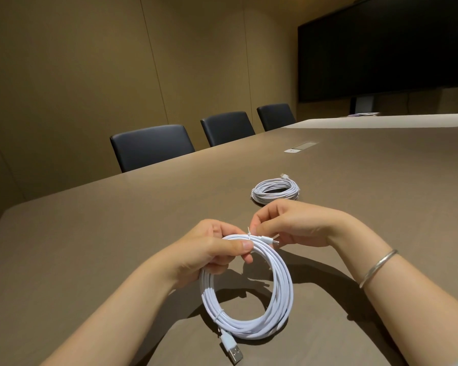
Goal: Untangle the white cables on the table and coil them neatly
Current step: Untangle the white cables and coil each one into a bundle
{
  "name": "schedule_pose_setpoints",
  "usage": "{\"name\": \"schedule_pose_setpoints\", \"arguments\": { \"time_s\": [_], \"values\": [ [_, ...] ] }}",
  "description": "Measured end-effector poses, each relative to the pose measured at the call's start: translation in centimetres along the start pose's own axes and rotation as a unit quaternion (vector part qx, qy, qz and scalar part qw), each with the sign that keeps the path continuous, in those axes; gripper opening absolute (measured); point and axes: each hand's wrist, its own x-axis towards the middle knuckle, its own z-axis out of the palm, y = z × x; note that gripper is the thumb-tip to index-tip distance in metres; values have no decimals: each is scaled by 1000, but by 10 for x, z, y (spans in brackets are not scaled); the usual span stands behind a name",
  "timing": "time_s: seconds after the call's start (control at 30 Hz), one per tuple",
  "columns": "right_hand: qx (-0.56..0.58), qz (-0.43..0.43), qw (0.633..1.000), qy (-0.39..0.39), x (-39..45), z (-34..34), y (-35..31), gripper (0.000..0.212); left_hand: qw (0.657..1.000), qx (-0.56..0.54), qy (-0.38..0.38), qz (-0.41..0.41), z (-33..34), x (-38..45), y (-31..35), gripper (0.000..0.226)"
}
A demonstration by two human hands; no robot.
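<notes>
Gripping a round coil of smooth white cable [249,294] in left hand [217,249], right hand [288,223] fingers pinching its thin tie [250,231]

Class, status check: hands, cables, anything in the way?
Left hand grips held coil; right hand pinches its tie. Second coil on table. Nothing obstructing.

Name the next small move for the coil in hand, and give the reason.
Probably finish twisting the tie shut with the right hand: the left hand holds the coil gathered, a second tie already binds it lower down.
</notes>
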Motion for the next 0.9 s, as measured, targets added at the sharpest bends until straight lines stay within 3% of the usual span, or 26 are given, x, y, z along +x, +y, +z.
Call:
{"name": "schedule_pose_setpoints", "arguments": {
  "time_s": [0.2, 0.53, 0.9],
  "values": [
    [-10, -9, 1000, 13, -2, 3, -3, 10, 1000, 8, -1, 3, -1, 0, 0, 15],
    [-9, -99, 993, 61, -4, 2, -3, 12, 999, -37, -6, -20, -6, 1, -5, 18],
    [-44, -151, 985, 67, -5, 7, -8, 14, 987, -151, -24, -49, -14, 3, -14, 20]
  ]
}}
